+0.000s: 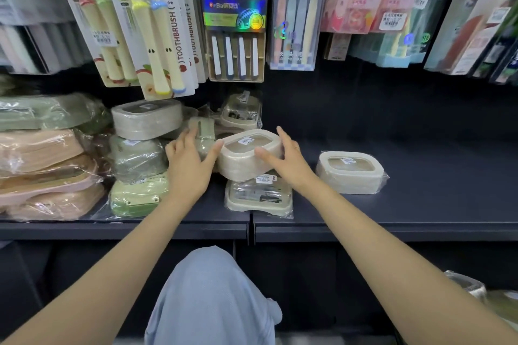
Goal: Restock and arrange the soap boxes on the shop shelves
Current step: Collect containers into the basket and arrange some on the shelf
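Soap box, cream, oval (249,155): our landmark, resting tilted on a clear-lidded box (259,197) at the shelf (420,213) front. Left of it, pink wrapped packs (39,168), then a stack of grey and green boxes (140,154). Our left hand (190,165) touches its left side, fingers straight; our right hand (286,157) likewise on its right. Neither grips. Right of it, a matching cream box (351,172). We judge: square it level before letting go. Above-left, packs (179,28) read "TOOTHBRUSH"; price stickers illegible.
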